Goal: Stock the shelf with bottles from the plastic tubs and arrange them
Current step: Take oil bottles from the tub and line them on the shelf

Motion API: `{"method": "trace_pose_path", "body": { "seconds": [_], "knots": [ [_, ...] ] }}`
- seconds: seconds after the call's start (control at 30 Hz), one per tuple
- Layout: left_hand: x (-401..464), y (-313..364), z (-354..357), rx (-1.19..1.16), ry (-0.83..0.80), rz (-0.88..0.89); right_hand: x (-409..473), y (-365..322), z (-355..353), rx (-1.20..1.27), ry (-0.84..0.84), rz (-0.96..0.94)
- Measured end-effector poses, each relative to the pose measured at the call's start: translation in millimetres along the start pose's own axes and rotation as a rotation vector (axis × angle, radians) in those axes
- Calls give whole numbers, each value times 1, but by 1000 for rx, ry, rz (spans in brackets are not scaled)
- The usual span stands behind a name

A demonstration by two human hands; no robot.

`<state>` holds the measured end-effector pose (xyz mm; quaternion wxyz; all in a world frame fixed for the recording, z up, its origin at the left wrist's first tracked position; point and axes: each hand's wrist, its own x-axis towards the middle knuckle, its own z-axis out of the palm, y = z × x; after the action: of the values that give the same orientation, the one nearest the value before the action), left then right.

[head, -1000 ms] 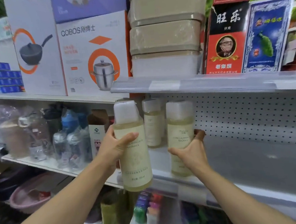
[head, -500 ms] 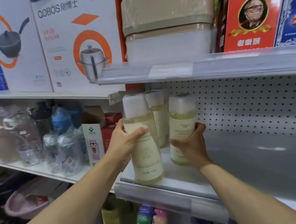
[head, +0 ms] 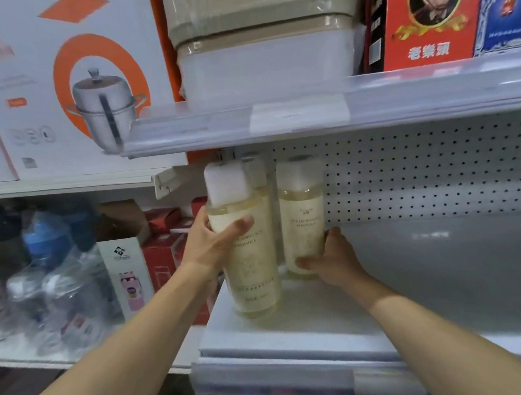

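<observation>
A: Behind the left hand's bottle (head: pixel 251 253), partly hidden: a third bottle (head: pixel 259 172), only cap edge and a sliver of side showing. Label text on both near bottles blurred, mostly unreadable.

B: Below the forearms, cut off: coloured items under the shelf (head: pixel 293 333) lip, too smeared to name. Left of the left hand (head: pixel 208 247), wrapped clear bottles (head: pixel 59 291) blurred, caps blue and dark.

A: Left hand pose: wrapped round the upper body of the near bottle, thumb across the front label, fingers hidden behind. Bottle slightly tilted, base at or just on the shelf; contact not clear.

B: Right hand (head: pixel 334 260): clasped low on the second bottle (head: pixel 302 219), thumb across the front near the base, fingertip showing past the right side. Bottle upright on the shelf, just beside the left one.

A: Above both hands: upper shelf edge (head: pixel 309 113) with a blank white tag, stacked plastic tubs (head: pixel 267 55) on top, cropped at the frame. Pot carton (head: pixel 69 87) up left, red box (head: pixel 425 16) up right.

B: Right of the right hand: bare shelf, pegboard back (head: pixel 436 169).
</observation>
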<state>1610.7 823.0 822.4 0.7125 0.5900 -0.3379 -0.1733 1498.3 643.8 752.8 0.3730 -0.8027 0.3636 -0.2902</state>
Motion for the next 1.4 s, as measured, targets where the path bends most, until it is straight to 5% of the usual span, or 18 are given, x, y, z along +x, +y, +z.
{"method": "trace_pose_path", "body": {
  "seconds": [0.53, 1.0, 1.4],
  "knots": [
    [16, -19, 3, 12, -101, 28, 60, -9, 24, 6, 37, 77],
    [35, -26, 59, 71, -204, 26, 26, 18, -40, -87, 6, 57],
    [41, -27, 60, 237, -298, 20, -13, 9, -36, -40, -169, 2]
  ]
}}
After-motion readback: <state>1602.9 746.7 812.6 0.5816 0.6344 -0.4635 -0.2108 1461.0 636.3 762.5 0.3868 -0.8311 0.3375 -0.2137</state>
